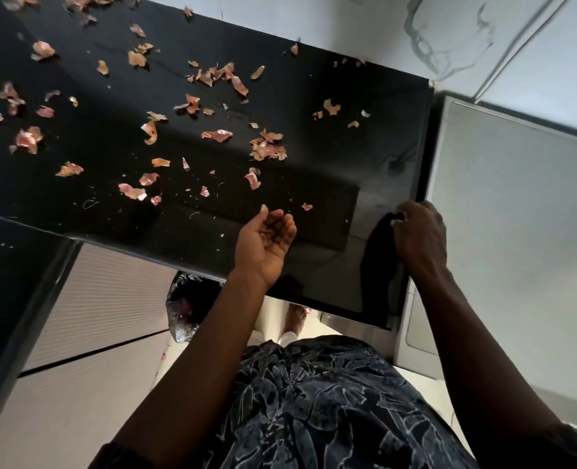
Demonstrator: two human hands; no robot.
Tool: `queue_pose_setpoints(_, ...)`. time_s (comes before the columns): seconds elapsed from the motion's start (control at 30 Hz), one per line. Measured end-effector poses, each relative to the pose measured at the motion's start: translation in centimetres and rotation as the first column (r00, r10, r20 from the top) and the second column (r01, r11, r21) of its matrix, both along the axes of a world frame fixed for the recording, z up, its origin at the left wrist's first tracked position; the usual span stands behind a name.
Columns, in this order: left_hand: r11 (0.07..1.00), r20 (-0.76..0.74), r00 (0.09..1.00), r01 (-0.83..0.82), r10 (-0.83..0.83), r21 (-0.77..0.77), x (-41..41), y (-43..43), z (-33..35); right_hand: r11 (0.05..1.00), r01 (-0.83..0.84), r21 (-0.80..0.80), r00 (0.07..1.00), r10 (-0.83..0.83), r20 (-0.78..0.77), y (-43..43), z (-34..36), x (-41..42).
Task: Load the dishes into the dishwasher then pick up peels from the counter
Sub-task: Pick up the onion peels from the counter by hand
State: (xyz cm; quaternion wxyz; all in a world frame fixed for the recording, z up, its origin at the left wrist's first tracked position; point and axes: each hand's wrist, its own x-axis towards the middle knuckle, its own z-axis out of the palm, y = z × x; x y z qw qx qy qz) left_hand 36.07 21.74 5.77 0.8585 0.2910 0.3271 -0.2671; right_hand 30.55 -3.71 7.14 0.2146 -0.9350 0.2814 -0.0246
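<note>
Hands at the near edge of a black counter strewn with onion peels.

Patterned dark garment fills the bottom of the view, and beyond it a black bin bag sits under the counter's front edge. The left hand hovers over that edge palm up, cupped, its fingers loosely bent. The right hand rests knuckles up at the counter's right-hand edge with its fingers curled; whether it grips anything cannot be told. One small peel lies just beyond the left fingertips. The onion peels lie in thin pink-orange flakes across the counter, thickest towards the far left. A grey metal appliance stands just beside the counter on the right, with pale wall tiles behind.
</note>
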Motion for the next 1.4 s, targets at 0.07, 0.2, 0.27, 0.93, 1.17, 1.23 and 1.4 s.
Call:
queue_pose_setpoints(0.07, 1.000, 0.005, 1.000, 0.001, -0.001, 0.016, -0.1, 0.1, 0.0, 1.000, 0.007, -0.017, 0.999, -0.008, -0.031, 0.2, -1.0, -0.8)
queue_pose_setpoints(0.2, 0.999, 0.014, 1.000, 0.013, -0.014, 0.037, -0.1, -0.2, 0.5, 0.998, -0.021, -0.054, 1.000, 0.021, 0.013, 0.7, -1.8, -1.1)
queue_pose_setpoints(0.27, 0.999, 0.018, 1.000, 0.023, -0.024, 0.043, 0.1, -0.3, 0.8, 0.997, -0.029, -0.077, 0.998, 0.033, 0.045, 0.2, -1.8, -0.9)
queue_pose_setpoints(0.93, 0.994, 0.018, 0.998, -0.055, 0.054, 0.092, 1.4, 2.1, 1.8, 0.806, -0.592, 0.000, 0.805, 0.592, 0.034, 11.9, -1.1, 6.4)
queue_pose_setpoints(1.17, 0.991, 0.039, 0.996, -0.086, 0.083, 0.103, 1.6, 3.1, 2.0, 0.854, -0.497, 0.153, 0.868, 0.493, 0.063, 11.0, -0.4, 7.4)
queue_pose_setpoints(1.23, 0.991, 0.035, 0.996, -0.086, 0.083, 0.105, 1.6, 3.1, 2.0, 0.864, -0.449, 0.227, 0.893, 0.434, 0.116, 10.8, 1.0, 7.7)
queue_pose_setpoints(1.4, 0.997, 0.010, 0.999, -0.035, 0.035, 0.074, 1.2, 2.6, 1.8, 0.762, -0.576, 0.297, 0.817, 0.522, 0.245, 13.3, 4.8, 6.9)
